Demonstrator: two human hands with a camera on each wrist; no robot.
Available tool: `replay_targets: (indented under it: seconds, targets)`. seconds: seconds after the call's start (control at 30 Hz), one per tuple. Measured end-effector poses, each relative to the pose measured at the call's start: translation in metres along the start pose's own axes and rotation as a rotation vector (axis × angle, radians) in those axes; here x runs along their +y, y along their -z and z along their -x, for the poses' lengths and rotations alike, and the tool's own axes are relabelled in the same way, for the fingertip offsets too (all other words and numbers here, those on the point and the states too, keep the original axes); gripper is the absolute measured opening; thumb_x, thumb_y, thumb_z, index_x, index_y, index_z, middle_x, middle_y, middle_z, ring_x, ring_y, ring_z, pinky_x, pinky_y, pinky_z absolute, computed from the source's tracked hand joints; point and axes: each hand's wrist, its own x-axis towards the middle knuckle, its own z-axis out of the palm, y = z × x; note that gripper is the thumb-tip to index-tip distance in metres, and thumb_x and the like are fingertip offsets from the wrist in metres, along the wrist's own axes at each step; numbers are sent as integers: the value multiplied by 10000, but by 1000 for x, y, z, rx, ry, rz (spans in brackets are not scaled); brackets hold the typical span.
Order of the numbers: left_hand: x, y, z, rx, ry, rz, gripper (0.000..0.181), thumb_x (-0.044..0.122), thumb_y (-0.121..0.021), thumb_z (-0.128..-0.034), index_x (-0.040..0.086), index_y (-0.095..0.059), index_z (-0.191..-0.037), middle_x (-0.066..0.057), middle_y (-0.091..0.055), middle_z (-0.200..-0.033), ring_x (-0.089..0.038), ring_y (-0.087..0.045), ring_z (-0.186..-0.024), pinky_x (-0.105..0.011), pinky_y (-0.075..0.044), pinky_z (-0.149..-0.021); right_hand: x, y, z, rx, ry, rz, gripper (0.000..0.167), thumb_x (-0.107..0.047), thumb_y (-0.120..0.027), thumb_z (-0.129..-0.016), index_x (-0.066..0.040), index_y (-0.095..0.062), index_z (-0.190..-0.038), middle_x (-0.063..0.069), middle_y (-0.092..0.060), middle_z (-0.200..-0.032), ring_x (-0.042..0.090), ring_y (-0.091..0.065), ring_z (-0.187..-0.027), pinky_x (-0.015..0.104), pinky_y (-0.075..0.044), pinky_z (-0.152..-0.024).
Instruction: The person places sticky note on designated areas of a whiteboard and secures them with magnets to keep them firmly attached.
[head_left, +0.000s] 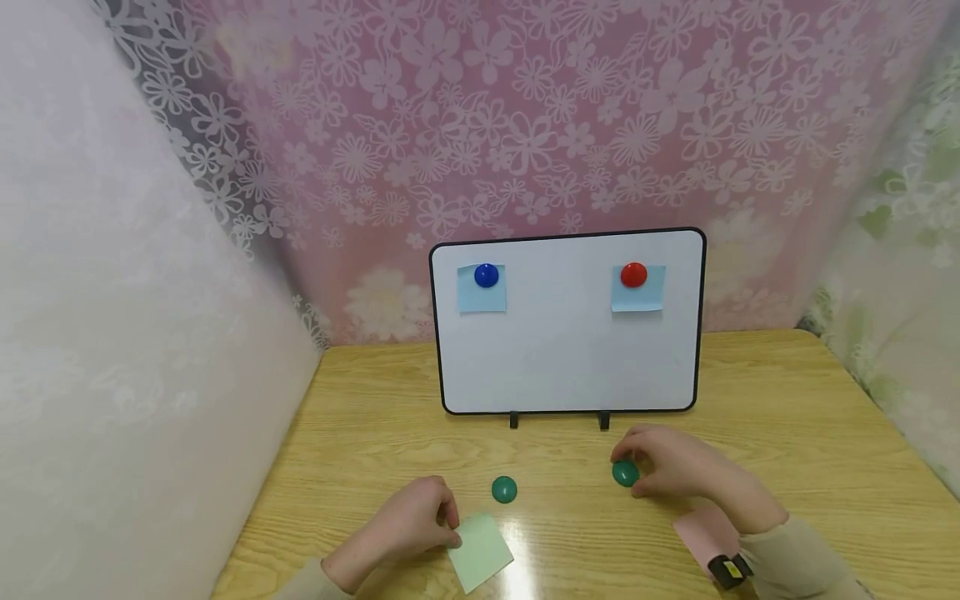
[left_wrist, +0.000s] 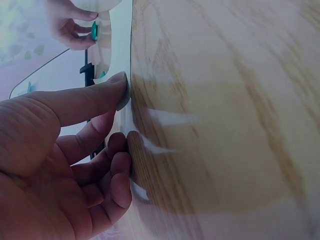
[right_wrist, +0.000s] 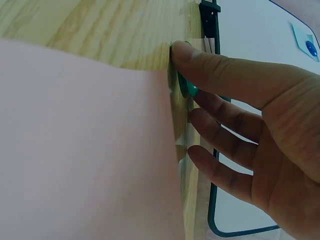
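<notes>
My left hand point(head_left: 411, 521) has its thumb and fingertips at the upper left edge of a pale green note point(head_left: 482, 552) lying on the table. In the left wrist view that hand point(left_wrist: 65, 145) pinches the edge of the note point(left_wrist: 121, 37), its other fingers curled. My right hand point(head_left: 678, 467) holds a round green magnet point(head_left: 626, 473) by its sides, low over the table. Seen from the right wrist, the hand point(right_wrist: 240, 115) has its thumb and index finger at the magnet point(right_wrist: 190, 88). A second green magnet point(head_left: 504, 489) sits between the hands.
A whiteboard point(head_left: 570, 358) stands at the back on small black feet, carrying two blue notes point(head_left: 482, 300) point(head_left: 637, 300) under a blue magnet point(head_left: 486, 276) and a red magnet point(head_left: 633, 275). A pink note point(head_left: 705, 533) lies below my right wrist.
</notes>
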Motion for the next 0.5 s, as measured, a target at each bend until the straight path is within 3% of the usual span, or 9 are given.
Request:
replay_targets:
  seconds: [0.5]
  targets:
    - [-1, 0, 0, -10, 9, 31, 250, 136, -949, -775, 211, -715, -730, 123, -567, -841, -50, -493, -748, -253, -468, -683, 2, -5, -3, 24, -42, 27, 386, -221, -969, -796, -190, -781, -1131, -122, -653, -1090, 144, -677, -997, 417, -588, -886]
